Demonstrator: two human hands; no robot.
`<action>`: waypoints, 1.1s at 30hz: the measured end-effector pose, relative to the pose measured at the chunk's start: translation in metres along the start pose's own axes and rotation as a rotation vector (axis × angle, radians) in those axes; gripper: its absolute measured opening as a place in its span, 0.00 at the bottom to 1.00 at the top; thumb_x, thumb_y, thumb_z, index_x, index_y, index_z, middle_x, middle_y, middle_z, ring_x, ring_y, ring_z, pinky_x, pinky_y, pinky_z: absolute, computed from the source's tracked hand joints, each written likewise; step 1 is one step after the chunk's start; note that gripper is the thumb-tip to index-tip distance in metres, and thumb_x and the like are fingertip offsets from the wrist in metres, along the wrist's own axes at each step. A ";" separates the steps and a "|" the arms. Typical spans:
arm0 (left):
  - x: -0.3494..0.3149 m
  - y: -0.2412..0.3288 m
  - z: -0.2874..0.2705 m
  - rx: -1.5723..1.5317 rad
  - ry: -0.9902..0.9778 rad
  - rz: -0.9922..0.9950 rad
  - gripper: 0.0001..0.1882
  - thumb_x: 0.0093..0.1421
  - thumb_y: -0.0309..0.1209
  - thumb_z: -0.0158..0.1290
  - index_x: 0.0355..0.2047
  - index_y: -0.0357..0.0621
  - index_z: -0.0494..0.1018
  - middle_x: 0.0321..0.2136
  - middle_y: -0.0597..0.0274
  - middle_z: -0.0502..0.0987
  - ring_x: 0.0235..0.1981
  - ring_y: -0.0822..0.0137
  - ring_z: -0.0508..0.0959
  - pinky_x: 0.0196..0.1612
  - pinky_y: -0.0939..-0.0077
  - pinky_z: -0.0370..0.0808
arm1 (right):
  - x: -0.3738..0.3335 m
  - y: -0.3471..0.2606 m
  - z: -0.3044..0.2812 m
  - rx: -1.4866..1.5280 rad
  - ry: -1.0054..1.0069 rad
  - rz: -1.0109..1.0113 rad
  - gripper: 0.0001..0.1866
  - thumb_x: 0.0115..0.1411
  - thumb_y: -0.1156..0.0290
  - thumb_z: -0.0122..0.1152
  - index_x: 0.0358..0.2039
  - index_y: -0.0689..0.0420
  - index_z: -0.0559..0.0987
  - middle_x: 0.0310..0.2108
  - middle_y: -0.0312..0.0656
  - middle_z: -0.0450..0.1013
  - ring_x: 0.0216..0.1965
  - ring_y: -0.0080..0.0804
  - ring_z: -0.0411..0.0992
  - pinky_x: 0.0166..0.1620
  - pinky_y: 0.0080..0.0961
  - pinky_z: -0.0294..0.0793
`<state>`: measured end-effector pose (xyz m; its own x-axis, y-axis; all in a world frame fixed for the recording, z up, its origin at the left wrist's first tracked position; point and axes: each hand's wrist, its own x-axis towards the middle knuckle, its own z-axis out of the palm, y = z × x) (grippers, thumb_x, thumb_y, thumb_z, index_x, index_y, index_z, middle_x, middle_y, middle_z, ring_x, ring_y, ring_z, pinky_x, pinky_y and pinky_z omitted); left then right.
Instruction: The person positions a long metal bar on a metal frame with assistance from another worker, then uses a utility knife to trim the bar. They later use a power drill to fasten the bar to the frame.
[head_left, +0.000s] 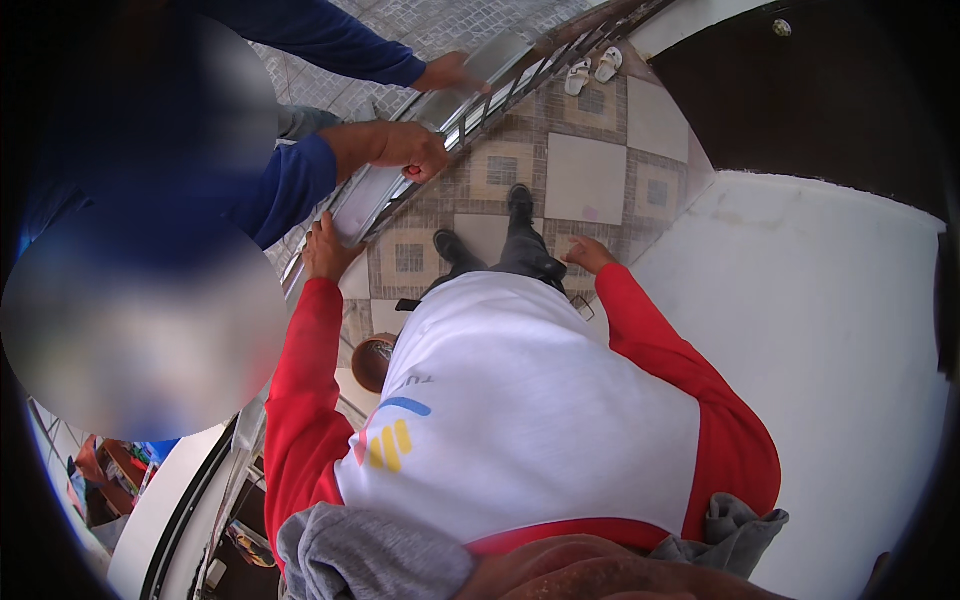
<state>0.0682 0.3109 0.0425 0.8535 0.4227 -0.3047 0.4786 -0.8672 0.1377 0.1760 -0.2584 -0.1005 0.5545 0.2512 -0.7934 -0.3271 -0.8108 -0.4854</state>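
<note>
My left hand (pixel 328 252) is at the near end of a long metal frame (pixel 375 190), its thumb and fingers on either side of the pale strip. My right hand (pixel 590 254) hangs in the air beside my right leg, fingers loosely apart with nothing in them. Across the frame, a person in blue sleeves has one hand (pixel 412 152) closed on the frame's middle, with a small red spot at the fingers. That person's other hand (pixel 448 73) lies farther along the frame and is slightly blurred.
Patterned tiles (pixel 585 175) cover the floor under my black shoes (pixel 521 203). A brown round pot (pixel 373 362) stands by my left side. White sandals (pixel 592 72) lie near a dark door (pixel 810 85). A white wall (pixel 790 370) rises at right.
</note>
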 end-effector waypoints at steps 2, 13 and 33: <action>0.000 0.000 0.000 -0.013 0.002 0.008 0.47 0.42 0.43 0.75 0.57 0.40 0.63 0.48 0.38 0.76 0.51 0.37 0.77 0.52 0.47 0.75 | -0.001 -0.002 0.001 -0.007 0.008 -0.055 0.38 0.55 0.56 0.76 0.63 0.59 0.73 0.42 0.44 0.80 0.45 0.36 0.78 0.49 0.32 0.76; 0.000 -0.009 0.007 -0.056 -0.205 -0.043 0.46 0.45 0.51 0.73 0.59 0.41 0.67 0.50 0.44 0.77 0.53 0.45 0.78 0.54 0.52 0.75 | -0.004 -0.007 0.003 0.000 -0.024 0.002 0.37 0.55 0.54 0.74 0.63 0.53 0.73 0.47 0.45 0.79 0.45 0.39 0.79 0.45 0.34 0.80; 0.001 -0.009 0.009 -0.008 -0.022 0.021 0.49 0.41 0.46 0.76 0.58 0.40 0.63 0.50 0.38 0.76 0.52 0.40 0.77 0.53 0.50 0.75 | -0.004 -0.007 0.006 -0.069 0.019 -0.004 0.39 0.56 0.54 0.76 0.63 0.60 0.72 0.43 0.44 0.80 0.45 0.35 0.78 0.48 0.31 0.76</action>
<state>0.0623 0.3169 0.0323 0.8584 0.3987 -0.3227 0.4627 -0.8735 0.1514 0.1719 -0.2508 -0.0962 0.5702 0.2451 -0.7841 -0.2716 -0.8446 -0.4614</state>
